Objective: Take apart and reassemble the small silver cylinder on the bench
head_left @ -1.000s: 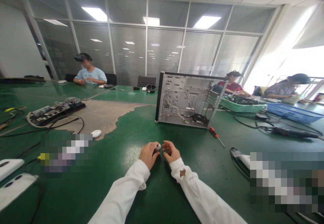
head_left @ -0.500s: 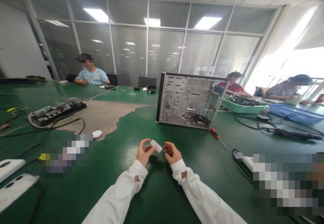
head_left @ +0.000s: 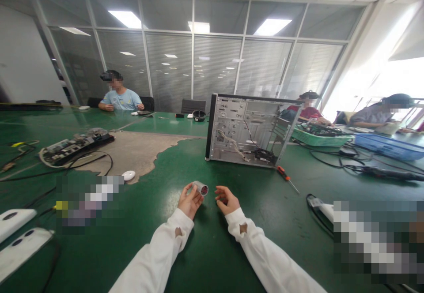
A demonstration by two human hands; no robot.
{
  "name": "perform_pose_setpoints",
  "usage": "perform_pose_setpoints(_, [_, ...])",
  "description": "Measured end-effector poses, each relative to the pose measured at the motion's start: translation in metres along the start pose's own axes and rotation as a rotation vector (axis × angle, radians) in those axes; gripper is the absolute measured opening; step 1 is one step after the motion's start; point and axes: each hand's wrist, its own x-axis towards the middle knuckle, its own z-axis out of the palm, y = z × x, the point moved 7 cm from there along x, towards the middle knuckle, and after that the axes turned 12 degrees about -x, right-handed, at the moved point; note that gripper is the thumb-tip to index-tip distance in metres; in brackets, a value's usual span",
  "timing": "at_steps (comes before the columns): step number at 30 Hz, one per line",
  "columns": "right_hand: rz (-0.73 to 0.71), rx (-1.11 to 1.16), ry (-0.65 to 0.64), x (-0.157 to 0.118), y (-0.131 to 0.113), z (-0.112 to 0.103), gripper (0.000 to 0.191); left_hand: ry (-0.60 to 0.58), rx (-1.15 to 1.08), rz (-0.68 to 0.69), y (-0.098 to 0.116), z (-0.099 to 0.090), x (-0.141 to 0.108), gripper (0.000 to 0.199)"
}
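My left hand point(head_left: 188, 202) pinches a small pale grey cylinder point(head_left: 200, 188), its round end tilted toward me with something reddish showing inside. Whether that end is open or covered I cannot tell. A short gap to the right, my right hand point(head_left: 228, 200) is held with its fingers apart and curled, touching nothing. Both hands hover over the green table point(head_left: 205, 249). Beyond them stands an opened computer case point(head_left: 232, 127), its metal inside and loose cables exposed. By its lower right corner lies an orange and black screwdriver point(head_left: 284, 175).
At left, a circuit board assembly point(head_left: 77, 145) with black cables lies beside a bare worn patch point(head_left: 135, 145). White devices point(head_left: 24, 251) sit at the near left. Green point(head_left: 318, 139) and blue baskets point(head_left: 391, 145) stand at the right. Several people sit around the table.
My left hand has turned the cylinder so that its round end now faces me, and its fingers have shifted. The right hand has barely moved.
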Motion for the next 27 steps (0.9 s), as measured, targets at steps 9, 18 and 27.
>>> perform_pose_setpoints(9, [-0.013,-0.018,0.009,-0.001,-0.002,0.000,0.042,0.013,-0.042,-0.043,-0.003,-0.001,0.000,0.023])
perform_pose_setpoints(18, [-0.024,-0.028,0.002,-0.001,-0.005,-0.002,0.041,0.043,-0.090,-0.156,-0.006,-0.003,0.001,0.020])
perform_pose_setpoints(27, [-0.053,-0.018,0.063,0.001,0.004,0.004,0.041,0.018,-0.178,-0.310,-0.013,-0.004,-0.002,0.028])
